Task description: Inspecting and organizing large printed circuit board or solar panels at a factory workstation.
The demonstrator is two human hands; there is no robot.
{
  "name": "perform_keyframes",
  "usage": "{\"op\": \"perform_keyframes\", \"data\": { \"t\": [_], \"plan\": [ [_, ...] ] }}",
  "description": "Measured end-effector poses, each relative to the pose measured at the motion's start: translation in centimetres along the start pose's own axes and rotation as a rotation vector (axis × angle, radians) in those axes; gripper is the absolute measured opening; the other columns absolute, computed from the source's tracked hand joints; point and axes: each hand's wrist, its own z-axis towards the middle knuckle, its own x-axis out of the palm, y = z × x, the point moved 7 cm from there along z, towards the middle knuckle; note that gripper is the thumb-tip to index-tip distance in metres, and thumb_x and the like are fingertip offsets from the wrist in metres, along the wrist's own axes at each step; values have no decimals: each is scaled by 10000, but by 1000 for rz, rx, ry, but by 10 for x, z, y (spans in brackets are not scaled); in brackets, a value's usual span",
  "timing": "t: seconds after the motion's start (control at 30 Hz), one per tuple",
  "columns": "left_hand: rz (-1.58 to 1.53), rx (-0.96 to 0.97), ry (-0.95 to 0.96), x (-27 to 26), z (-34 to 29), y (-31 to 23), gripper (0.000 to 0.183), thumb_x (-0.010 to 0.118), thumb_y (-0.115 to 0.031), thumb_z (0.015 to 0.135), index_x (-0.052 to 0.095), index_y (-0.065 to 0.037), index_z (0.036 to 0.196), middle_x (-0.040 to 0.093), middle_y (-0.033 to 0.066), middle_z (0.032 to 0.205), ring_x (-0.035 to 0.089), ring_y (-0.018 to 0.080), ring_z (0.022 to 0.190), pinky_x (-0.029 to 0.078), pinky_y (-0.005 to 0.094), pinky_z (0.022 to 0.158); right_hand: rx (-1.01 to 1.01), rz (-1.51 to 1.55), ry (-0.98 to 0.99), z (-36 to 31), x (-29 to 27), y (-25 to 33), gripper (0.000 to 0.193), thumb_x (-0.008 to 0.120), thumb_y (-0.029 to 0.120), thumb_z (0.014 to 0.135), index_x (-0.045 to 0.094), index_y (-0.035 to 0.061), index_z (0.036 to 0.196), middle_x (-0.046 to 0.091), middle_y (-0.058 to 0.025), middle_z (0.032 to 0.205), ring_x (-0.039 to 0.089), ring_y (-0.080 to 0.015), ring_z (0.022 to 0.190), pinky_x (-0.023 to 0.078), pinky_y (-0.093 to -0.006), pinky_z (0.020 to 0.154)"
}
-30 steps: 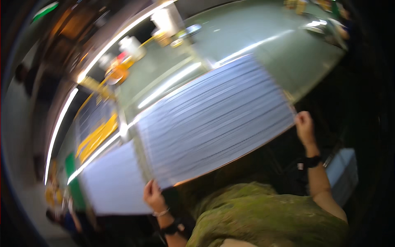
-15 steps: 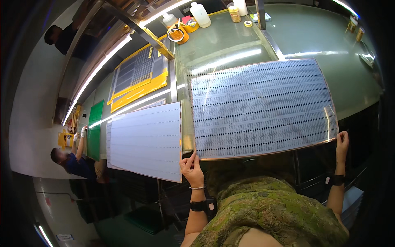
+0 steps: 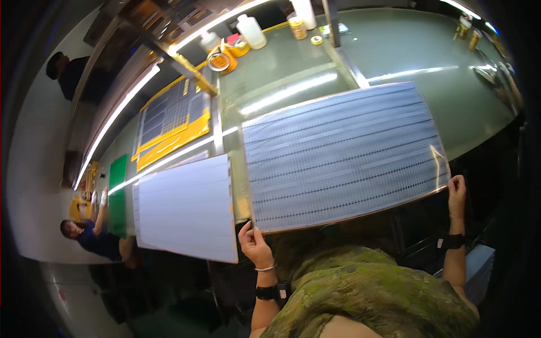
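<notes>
A large thin patterned panel (image 3: 344, 160), bluish grey with rows of dark dots and a copper-coloured edge, lies over the near side of the greenish worktop. At its near left corner, my left hand (image 3: 256, 248) has thumb and forefinger pinched on the edge. My right hand (image 3: 457, 197) grips the near right corner between closed fingers. Just left of the panel, apart from it, rests a paler sheet (image 3: 186, 208) with faint dotted lines and a copper edge. It reaches past the worktop's front edge near my left hand.
Yellow-edged dark sheets (image 3: 172, 118) lie farther left, with a green board (image 3: 118, 194) beyond. Another person (image 3: 101, 236) stands at the far left. Tape rolls (image 3: 221, 62) and a white bottle (image 3: 251, 31) stand at the back. A metal post (image 3: 332, 25) rises from the worktop.
The whole view has swung, so the worktop and panels appear farther left and slightly lower. Both hands keep their places at the patterned panel's near corners.
</notes>
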Motion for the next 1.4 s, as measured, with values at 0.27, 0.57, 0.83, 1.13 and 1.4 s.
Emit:
{"op": "perform_keyframes", "data": {
  "t": [0.27, 0.57, 0.83, 1.13, 1.4],
  "plan": [
    [152, 64, 76, -20, 5, 11, 248, 520, -8, 858, 458, -20, 1097, 429, -16, 665, 352, 52, 563, 279, 193, 504, -628, -764, 168, 30, 62, 107, 456, 506, 37, 705, 554, 92, 1155, 435, -126, 1239, 341, -375, 1206, 307, -457, 978],
    [434, 149, 181, -9, 12, -10, 317, 582, -1, 778, 483, -15, 1078, 510, 58, 742, 510, 144, 667, 423, 261, 609, -458, -902, 272, 205, 160, 123, 469, 414, 61, 819, 377, 50, 1286, 350, -123, 1339, 239, -372, 1292, 272, -504, 1017],
    [1040, 762, 513, 64, 55, -79, 521, 637, -240, 740, 502, -3, 1184, 442, 172, 1286, 354, 397, 1211, 275, 457, 996, -614, -1069, 232, 223, 200, 101, 482, 485, 147, 813, 394, -7, 1260, 395, -146, 1312, 282, -381, 1269, 305, -477, 1000],
    [1199, 617, 308, 170, 203, -37, 579, 483, -422, 844, 425, -51, 1284, 380, 91, 1360, 253, 316, 1301, 193, 540, 1028, -499, -993, 283, 214, 188, 115, 484, 405, 96, 835, 341, 18, 1309, 345, -141, 1363, 287, -357, 1271, 286, -490, 1004],
    [1314, 631, 284, 189, 203, -45, 533, 442, -414, 857, 440, -99, 1287, 382, 82, 1363, 231, 280, 1318, 155, 548, 1040, -524, -964, 229, 207, 174, 115, 449, 353, 67, 851, 358, 19, 1296, 358, -144, 1348, 289, -372, 1263, 293, -502, 991]
  ]
}}
